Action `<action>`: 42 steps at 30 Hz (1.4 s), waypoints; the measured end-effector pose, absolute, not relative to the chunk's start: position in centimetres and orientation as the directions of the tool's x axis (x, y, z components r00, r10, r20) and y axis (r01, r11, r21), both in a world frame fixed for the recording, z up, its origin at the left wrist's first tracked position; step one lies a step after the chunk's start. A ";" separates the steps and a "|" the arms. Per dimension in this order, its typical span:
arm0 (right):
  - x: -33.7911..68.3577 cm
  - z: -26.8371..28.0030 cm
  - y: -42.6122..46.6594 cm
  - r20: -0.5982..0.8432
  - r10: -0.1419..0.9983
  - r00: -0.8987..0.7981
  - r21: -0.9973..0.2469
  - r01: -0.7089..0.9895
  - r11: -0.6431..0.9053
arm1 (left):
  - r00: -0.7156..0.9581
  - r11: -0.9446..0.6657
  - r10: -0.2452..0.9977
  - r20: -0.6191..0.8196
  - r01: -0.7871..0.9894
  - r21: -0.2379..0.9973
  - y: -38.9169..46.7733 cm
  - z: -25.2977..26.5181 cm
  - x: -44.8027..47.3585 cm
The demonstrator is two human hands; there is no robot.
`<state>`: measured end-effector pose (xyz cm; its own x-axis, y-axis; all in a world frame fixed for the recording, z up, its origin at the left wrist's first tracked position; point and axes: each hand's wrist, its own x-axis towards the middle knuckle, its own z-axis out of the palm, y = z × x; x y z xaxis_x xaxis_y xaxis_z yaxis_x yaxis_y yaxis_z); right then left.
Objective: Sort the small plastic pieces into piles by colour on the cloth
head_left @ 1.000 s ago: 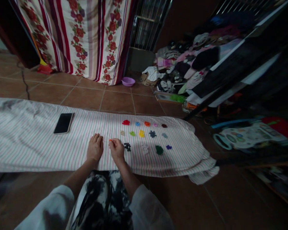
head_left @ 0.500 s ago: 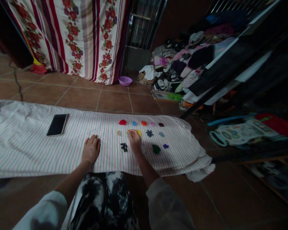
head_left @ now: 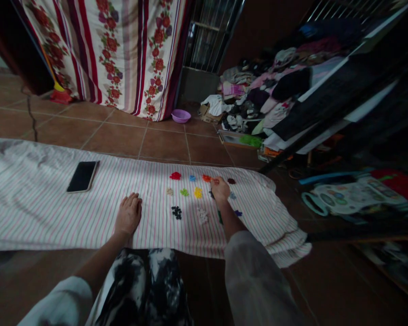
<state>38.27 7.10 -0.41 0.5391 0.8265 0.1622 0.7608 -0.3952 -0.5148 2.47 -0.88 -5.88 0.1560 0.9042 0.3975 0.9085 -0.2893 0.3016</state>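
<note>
My left hand [head_left: 128,213] lies flat on the striped cloth [head_left: 102,217] with nothing in it. With fingertips pinched together, my right hand [head_left: 220,188] is at the right edge of the orange pile [head_left: 206,178]; whatever it pinches is too small to make out. Around it are little piles of small pieces: red [head_left: 175,175], blue [head_left: 192,178], dark brown [head_left: 231,181], beige [head_left: 170,191], lime green [head_left: 184,192], yellow [head_left: 198,193], black [head_left: 177,213], white [head_left: 202,215] and purple [head_left: 238,213]. My hand and wrist partly cover the grey and dark green piles.
A phone [head_left: 83,176] rests on the cloth at the left. Beyond, on the tiled floor [head_left: 163,144], sits a purple basin [head_left: 181,116] beside a floral curtain [head_left: 129,59]. Heaped clothes [head_left: 258,90] lie at the back right. A dark slanting pole [head_left: 285,151] stands at the cloth's right.
My right hand has moved right, from over the lime green pile to the orange one, uncovering the lime green, yellow and white piles. My left hand stays in place. The view has shifted slightly.
</note>
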 end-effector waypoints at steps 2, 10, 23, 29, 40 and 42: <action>38.6 -0.3 7.5 0.128 0.842 0.523 -0.456 0.785 -0.419 | 0.152 -0.297 0.896 0.418 0.905 0.306 -0.8 -6.1 2.4; 39.4 -1.0 9.3 0.071 0.868 0.492 -0.294 0.841 -0.453 | 0.158 -0.313 0.881 0.445 0.900 0.302 -0.7 -6.3 2.5; 39.1 -1.8 10.0 0.050 0.883 0.466 -0.239 0.864 -0.443 | 0.157 -0.307 0.882 0.445 0.907 0.288 -0.7 -6.3 2.5; 38.7 -1.2 9.7 0.064 0.885 0.461 -0.250 0.866 -0.433 | 0.151 -0.308 0.885 0.440 0.899 0.310 -0.7 -6.2 2.4; 25.3 -0.8 0.6 0.340 0.940 0.028 -0.654 0.725 0.215 | 0.184 -0.351 0.887 0.423 0.864 0.360 -0.6 -7.4 2.1; 21.1 -1.3 -2.8 0.326 0.938 -0.118 -0.682 0.658 0.320 | 0.189 -0.373 0.882 0.431 0.838 0.397 -0.7 -7.6 2.1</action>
